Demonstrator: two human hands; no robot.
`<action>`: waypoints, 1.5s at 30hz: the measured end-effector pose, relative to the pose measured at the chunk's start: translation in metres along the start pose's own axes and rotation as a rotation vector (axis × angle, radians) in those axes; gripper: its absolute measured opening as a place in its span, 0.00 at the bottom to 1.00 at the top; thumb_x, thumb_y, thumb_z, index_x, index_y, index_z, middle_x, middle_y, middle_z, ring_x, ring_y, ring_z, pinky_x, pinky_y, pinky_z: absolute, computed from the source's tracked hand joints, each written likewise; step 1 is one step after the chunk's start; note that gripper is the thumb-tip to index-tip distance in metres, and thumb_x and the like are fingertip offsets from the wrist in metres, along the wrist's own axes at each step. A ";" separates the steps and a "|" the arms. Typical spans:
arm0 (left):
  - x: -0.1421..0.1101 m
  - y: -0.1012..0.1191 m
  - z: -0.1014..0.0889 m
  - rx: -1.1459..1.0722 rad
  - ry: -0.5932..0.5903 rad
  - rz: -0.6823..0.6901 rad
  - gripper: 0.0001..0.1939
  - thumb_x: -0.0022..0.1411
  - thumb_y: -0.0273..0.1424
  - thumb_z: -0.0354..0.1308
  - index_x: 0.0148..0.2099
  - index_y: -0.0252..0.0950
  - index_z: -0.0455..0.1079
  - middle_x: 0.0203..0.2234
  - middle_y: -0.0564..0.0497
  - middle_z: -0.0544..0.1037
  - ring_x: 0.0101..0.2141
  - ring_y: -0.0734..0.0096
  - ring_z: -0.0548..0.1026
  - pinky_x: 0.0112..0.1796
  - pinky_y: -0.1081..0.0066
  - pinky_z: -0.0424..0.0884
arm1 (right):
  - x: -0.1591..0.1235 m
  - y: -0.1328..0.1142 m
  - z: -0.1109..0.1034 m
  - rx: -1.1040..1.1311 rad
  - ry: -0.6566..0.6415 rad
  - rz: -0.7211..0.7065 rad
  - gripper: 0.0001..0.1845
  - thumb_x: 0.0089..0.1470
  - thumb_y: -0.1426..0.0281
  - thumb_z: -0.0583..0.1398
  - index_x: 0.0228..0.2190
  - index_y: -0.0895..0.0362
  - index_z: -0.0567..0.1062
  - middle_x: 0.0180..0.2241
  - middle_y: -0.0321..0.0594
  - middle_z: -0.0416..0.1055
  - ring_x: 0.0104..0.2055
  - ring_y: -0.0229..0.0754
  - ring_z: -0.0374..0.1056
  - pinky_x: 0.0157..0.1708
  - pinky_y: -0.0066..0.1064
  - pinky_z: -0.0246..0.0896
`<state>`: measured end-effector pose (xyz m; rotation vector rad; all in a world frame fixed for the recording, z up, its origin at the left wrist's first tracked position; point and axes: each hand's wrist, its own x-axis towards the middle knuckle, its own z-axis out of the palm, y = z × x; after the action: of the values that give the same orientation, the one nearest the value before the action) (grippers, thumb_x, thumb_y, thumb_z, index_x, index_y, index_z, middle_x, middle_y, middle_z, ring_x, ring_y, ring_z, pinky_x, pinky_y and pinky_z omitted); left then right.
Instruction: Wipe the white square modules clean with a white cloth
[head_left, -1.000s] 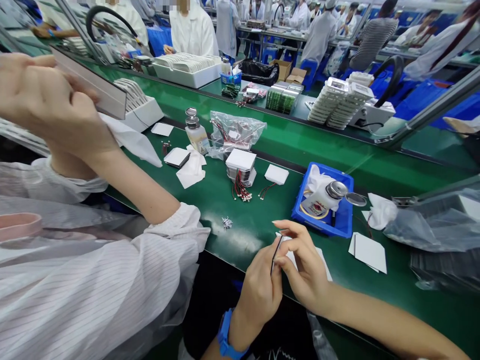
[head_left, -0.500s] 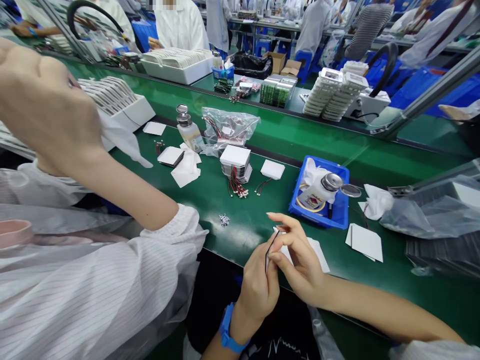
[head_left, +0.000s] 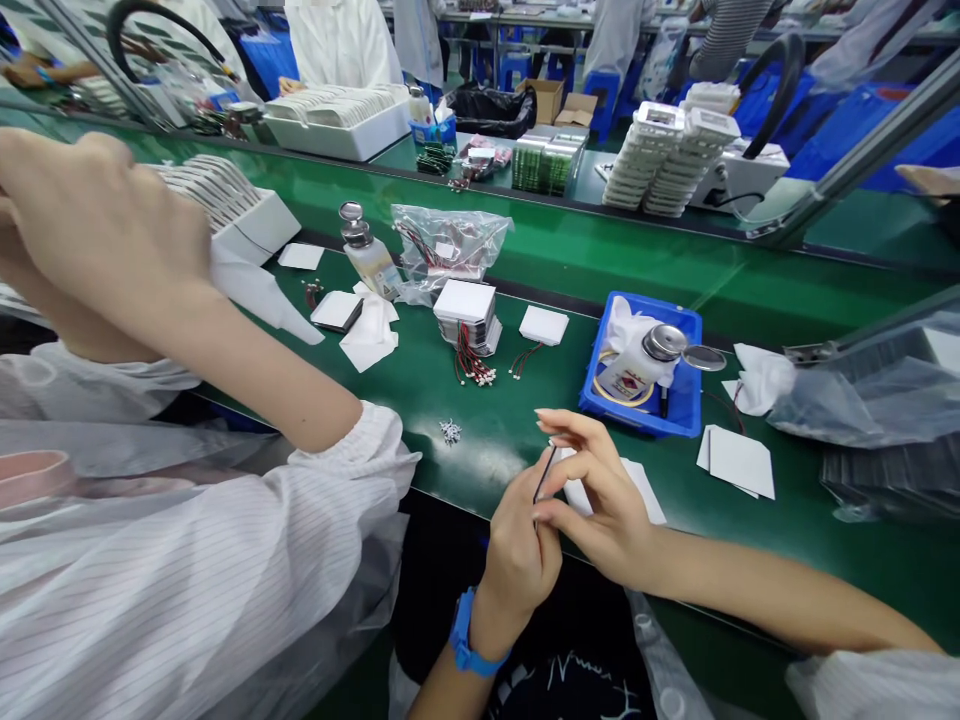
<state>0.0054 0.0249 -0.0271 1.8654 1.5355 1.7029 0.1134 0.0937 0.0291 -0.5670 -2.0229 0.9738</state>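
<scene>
My left hand (head_left: 519,552), with a blue band at its wrist, is closed on a thin flat piece with a dark edge (head_left: 545,474), seen edge-on; its faces are hidden. The fingers of my right hand (head_left: 596,495) are bent and pinch the same piece from the right. Behind them lies a white sheet (head_left: 643,490), partly covered. Small white connectors (head_left: 450,432) are heaped on the green table (head_left: 480,475) ahead of my hands. Farther back, a stack of white flat packs (head_left: 465,303) has red and black wires, and a single white pack (head_left: 544,325) lies beside it.
A blue tray (head_left: 679,420) holds a pump bottle (head_left: 637,370). More white squares (head_left: 742,462) lie at right. A co-worker's arm (head_left: 247,360) reaches in from the left. Near the back stand another bottle (head_left: 369,258) and a clear bag of wires (head_left: 454,245).
My hands keep hold of the thin piece in nearly the same pose. The view has shifted slightly. The co-worker's hand at left has lowered a little.
</scene>
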 end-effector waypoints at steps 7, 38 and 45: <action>0.000 -0.001 -0.001 0.003 -0.024 -0.005 0.23 0.70 0.22 0.43 0.66 0.30 0.58 0.54 0.34 0.75 0.56 0.58 0.73 0.51 0.59 0.76 | 0.002 0.001 0.000 0.026 0.018 0.014 0.04 0.58 0.70 0.63 0.36 0.51 0.72 0.60 0.44 0.61 0.59 0.48 0.63 0.57 0.46 0.64; -0.006 0.009 -0.012 -0.017 0.027 -0.317 0.20 0.74 0.36 0.41 0.52 0.36 0.73 0.34 0.43 0.81 0.35 0.62 0.80 0.33 0.68 0.77 | 0.006 0.002 0.001 0.162 0.139 0.071 0.04 0.63 0.70 0.57 0.34 0.52 0.69 0.47 0.44 0.67 0.51 0.45 0.68 0.48 0.40 0.70; -0.005 0.011 -0.015 -0.129 0.128 -0.546 0.23 0.73 0.42 0.46 0.33 0.33 0.73 0.21 0.51 0.76 0.22 0.73 0.72 0.24 0.75 0.68 | 0.010 0.005 0.000 0.364 0.163 0.122 0.05 0.65 0.69 0.55 0.35 0.52 0.67 0.37 0.40 0.73 0.49 0.45 0.73 0.48 0.41 0.71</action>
<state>-0.0003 0.0093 -0.0177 1.1461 1.7267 1.6267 0.1076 0.1035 0.0300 -0.5536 -1.6316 1.2908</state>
